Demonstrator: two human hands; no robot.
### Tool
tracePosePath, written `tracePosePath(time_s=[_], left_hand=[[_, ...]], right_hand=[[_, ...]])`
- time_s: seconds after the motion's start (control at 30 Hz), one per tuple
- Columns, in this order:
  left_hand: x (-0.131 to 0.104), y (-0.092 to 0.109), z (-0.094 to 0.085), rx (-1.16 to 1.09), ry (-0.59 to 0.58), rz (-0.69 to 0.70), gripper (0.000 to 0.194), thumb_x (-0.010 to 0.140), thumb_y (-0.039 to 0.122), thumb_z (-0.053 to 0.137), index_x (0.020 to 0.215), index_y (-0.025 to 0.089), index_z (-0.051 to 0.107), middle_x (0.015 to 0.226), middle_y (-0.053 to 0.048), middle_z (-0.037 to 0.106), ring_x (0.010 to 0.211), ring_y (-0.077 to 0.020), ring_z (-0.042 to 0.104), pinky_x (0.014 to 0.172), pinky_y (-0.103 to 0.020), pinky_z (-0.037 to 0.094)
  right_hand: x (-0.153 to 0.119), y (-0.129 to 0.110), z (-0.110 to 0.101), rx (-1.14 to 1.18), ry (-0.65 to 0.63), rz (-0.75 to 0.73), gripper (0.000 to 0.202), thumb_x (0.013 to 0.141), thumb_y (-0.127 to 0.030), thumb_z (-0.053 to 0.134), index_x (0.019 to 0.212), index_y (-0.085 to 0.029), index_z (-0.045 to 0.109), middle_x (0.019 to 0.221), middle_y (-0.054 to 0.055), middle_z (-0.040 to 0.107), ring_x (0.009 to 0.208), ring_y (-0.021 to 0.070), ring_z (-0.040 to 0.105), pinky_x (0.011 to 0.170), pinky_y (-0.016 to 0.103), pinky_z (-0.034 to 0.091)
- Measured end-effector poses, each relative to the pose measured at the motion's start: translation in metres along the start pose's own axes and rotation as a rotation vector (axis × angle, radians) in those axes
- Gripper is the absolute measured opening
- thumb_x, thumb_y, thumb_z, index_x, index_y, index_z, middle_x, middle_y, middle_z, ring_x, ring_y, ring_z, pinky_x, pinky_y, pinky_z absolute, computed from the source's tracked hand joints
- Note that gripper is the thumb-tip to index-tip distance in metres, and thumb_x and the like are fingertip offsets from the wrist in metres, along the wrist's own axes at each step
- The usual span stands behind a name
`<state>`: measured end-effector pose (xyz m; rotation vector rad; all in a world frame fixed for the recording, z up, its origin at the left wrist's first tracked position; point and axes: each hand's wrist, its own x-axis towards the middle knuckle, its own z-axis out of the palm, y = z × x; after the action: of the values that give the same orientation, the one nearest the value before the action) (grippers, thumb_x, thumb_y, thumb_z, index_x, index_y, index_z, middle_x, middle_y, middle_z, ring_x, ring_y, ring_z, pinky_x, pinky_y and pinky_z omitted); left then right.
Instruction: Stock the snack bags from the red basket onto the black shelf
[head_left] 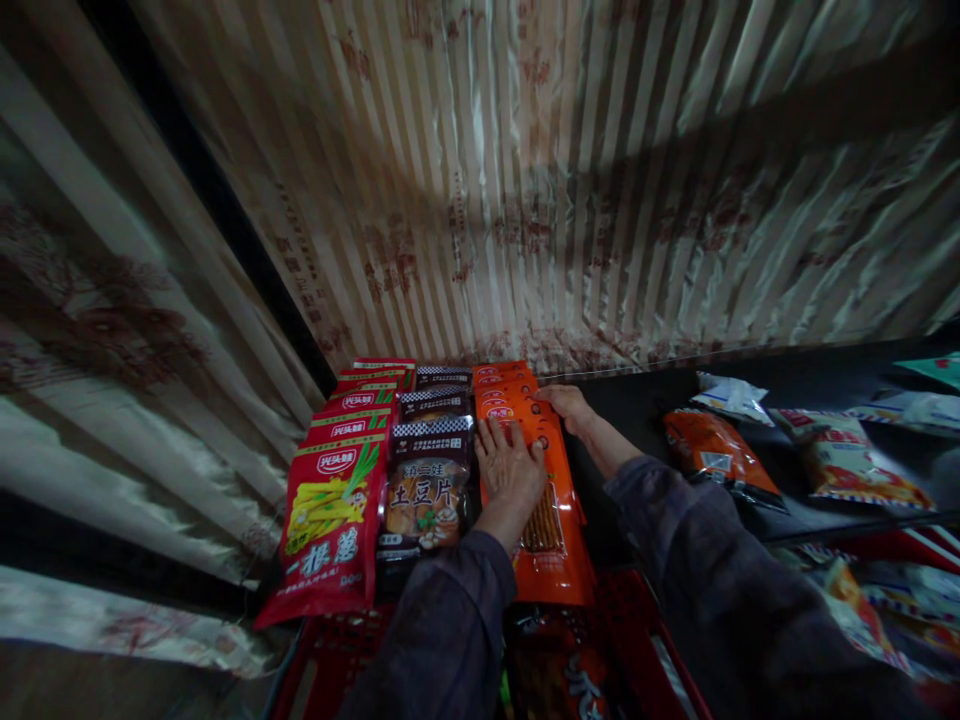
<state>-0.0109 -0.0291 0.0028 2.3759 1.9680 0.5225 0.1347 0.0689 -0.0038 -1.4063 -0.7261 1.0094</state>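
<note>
My left hand (511, 468) lies with spread fingers on a row of orange snack packets (559, 555), which overlap one behind another on the black shelf. At the row's far right edge, my right hand (568, 405) touches the rear packets with its fingertips; its fingers are partly bent and I cannot make out a grip. Left of the orange row stands a row of dark potato-chip bags (426, 490). Beyond that, a row of red snack bags (335, 520) with yellow sticks pictured on them leans in the same overlapping way.
A red plastic basket (626, 605) with dark packets (559, 670) sits below the shelf front. Loose orange bags (716, 455) and white-and-red bags (847, 455) lie on the black shelf (630, 385) to the right. Pleated patterned sheeting (480, 200) hangs behind.
</note>
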Motion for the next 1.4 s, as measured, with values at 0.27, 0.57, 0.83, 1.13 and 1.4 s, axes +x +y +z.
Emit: tracePosePath(time_s=[0.27, 0.57, 0.83, 1.13, 1.4], left_hand=[[-0.007, 0.0, 0.004, 0.023, -0.005, 0.017, 0.058, 0.097, 0.044, 0.038, 0.143, 0.011, 0.049, 0.151, -0.022, 0.043, 0.144, -0.0348, 0.033, 0.117, -0.049, 0.027], [-0.01, 0.004, 0.0, -0.009, -0.006, -0.011, 0.057, 0.096, 0.044, 0.038, 0.142, 0.013, 0.051, 0.151, -0.018, 0.045, 0.144, -0.0342, 0.034, 0.115, -0.052, 0.031], [-0.012, 0.004, -0.001, -0.03, -0.005, -0.019, 0.057, 0.096, 0.043, 0.038, 0.143, 0.013, 0.049, 0.152, -0.019, 0.043, 0.144, -0.0335, 0.034, 0.113, -0.052, 0.033], [-0.012, 0.004, 0.002, -0.021, 0.003, -0.016, 0.057, 0.096, 0.044, 0.036, 0.143, 0.012, 0.049, 0.152, -0.019, 0.043, 0.145, -0.0339, 0.032, 0.114, -0.052, 0.032], [-0.014, 0.005, -0.002, -0.016, -0.006, -0.018, 0.057, 0.095, 0.041, 0.039, 0.144, 0.012, 0.047, 0.153, -0.019, 0.042, 0.145, -0.0339, 0.032, 0.113, -0.051, 0.033]], right_hand=[[-0.002, 0.0, 0.006, 0.048, 0.054, 0.028, 0.013, 0.062, -0.002, 0.071, 0.061, -0.015, 0.067, 0.049, 0.0, 0.067, 0.046, 0.0132, 0.062, 0.046, 0.021, 0.053], [-0.008, -0.007, 0.003, -0.027, 0.067, 0.03, 0.017, 0.065, -0.002, 0.067, 0.059, -0.018, 0.064, 0.047, -0.003, 0.062, 0.041, 0.0098, 0.055, 0.042, 0.018, 0.045], [-0.019, -0.011, -0.011, -0.133, 0.044, 0.042, 0.019, 0.066, -0.003, 0.068, 0.057, -0.018, 0.062, 0.043, -0.006, 0.058, 0.039, 0.0068, 0.048, 0.039, 0.015, 0.036], [-0.024, -0.025, -0.016, -0.118, 0.015, 0.093, 0.019, 0.07, 0.001, 0.067, 0.061, -0.016, 0.065, 0.048, -0.005, 0.06, 0.041, 0.0049, 0.051, 0.043, 0.013, 0.043], [-0.023, -0.025, -0.016, -0.094, -0.033, 0.134, 0.019, 0.076, 0.001, 0.065, 0.063, -0.014, 0.066, 0.052, 0.0, 0.064, 0.045, 0.0075, 0.057, 0.046, 0.016, 0.046]])
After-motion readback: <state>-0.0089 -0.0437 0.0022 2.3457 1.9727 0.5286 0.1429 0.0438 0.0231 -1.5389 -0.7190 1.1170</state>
